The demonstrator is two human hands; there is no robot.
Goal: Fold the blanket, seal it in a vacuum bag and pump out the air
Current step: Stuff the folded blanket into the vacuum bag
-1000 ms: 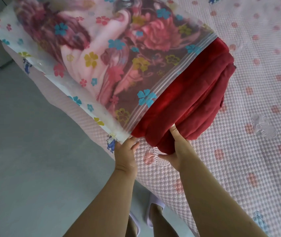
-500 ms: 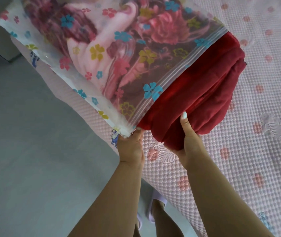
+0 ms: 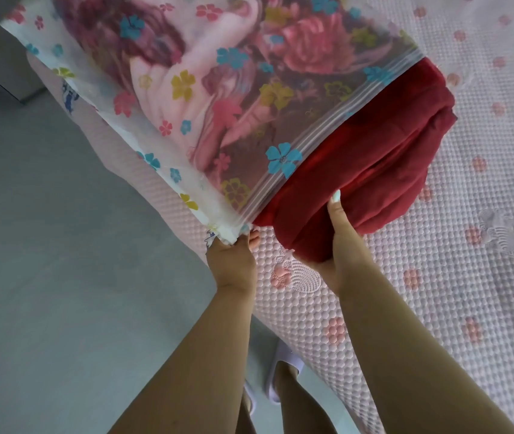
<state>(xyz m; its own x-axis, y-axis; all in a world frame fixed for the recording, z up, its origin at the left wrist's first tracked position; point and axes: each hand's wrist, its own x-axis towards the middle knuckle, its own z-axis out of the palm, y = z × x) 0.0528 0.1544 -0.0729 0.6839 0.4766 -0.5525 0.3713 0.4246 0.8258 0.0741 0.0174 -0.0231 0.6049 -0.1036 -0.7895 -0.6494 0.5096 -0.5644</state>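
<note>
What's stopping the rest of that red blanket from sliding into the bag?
Nothing visible. The left hand grips the bag at its mouth corner, the right hand grips the blanket end, and the zip strip lies open across it. The bag's inside is only dimly visible.

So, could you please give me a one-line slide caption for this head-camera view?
Left hand pinches the floral vacuum bag corner while right hand grips the half-inserted folded red blanket.
</note>
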